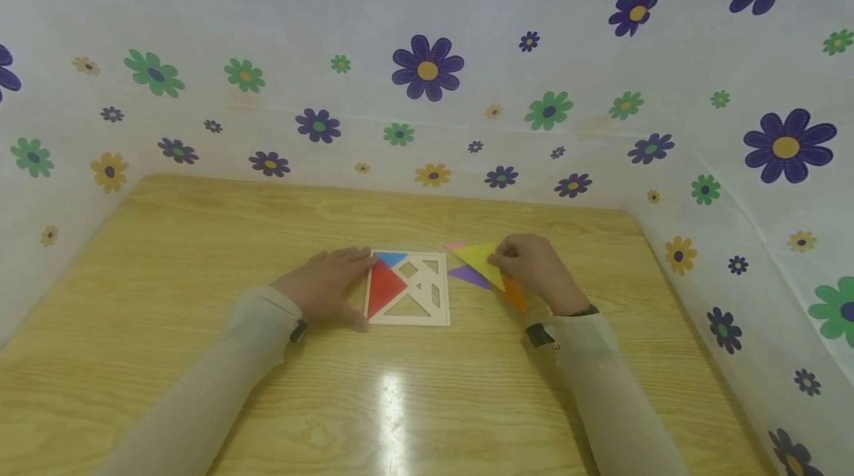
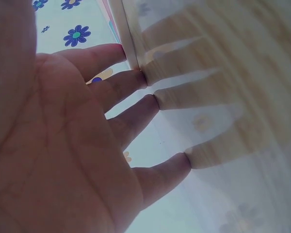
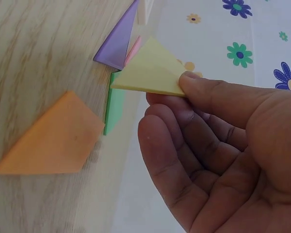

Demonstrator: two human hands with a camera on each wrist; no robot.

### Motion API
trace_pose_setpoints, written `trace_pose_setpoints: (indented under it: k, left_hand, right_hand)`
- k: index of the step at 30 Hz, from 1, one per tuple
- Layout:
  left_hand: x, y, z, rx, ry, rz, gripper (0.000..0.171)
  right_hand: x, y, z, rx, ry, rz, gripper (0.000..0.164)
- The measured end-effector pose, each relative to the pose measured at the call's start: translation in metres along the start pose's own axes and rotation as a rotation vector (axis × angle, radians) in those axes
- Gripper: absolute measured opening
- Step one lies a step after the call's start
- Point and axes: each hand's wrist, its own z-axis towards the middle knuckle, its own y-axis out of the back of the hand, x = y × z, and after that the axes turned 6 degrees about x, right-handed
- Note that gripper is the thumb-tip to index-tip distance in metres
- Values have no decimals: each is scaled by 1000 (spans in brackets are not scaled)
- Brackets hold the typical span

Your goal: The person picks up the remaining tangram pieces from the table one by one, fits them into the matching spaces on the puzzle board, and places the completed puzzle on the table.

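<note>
My left hand (image 1: 325, 285) lies with straight, spread fingers along the left side of a pale wooden tangram tray (image 1: 412, 323). In the left wrist view its fingertips (image 2: 150, 101) press down on the tabletop and the tray's edge. A red triangle (image 1: 385, 288) and a blue piece (image 1: 391, 259) sit in the tray's left part; its other cutouts show bare. To the right of the tray, my right hand (image 1: 537, 268) pinches a yellow triangle (image 3: 148, 70) between thumb and index finger, raised over the loose pieces. Its other fingers are curled beneath.
On the table under the yellow triangle lie a purple triangle (image 1: 470, 276), an orange piece (image 1: 514, 293), a pink piece (image 1: 454, 245) and a green piece (image 3: 114, 108). White flower-patterned sheeting (image 1: 360, 31) walls the wooden table (image 1: 320, 402) at the back and sides.
</note>
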Motion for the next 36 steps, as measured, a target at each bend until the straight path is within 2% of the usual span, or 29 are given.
trace_pose_setpoints:
  k: [12, 20, 25, 31, 36]
  left_hand:
    - [-4, 1, -3, 1, -4, -11, 109]
    - [0, 0, 1, 7, 15, 7, 110]
    - [0, -1, 3, 13, 18, 8, 111]
    - [-1, -1, 2, 11, 19, 27, 111]
    - [-1, 0, 2, 10, 21, 23, 113]
  right_hand:
    - [8, -5, 1, -6, 89, 7, 18]
    - [27, -21, 2, 132, 145, 89, 21]
    - [38, -33, 6, 206, 183, 96, 23]
    - [52, -40, 12, 257, 281, 78, 21]
    - [60, -45, 14, 303, 302, 66, 18]
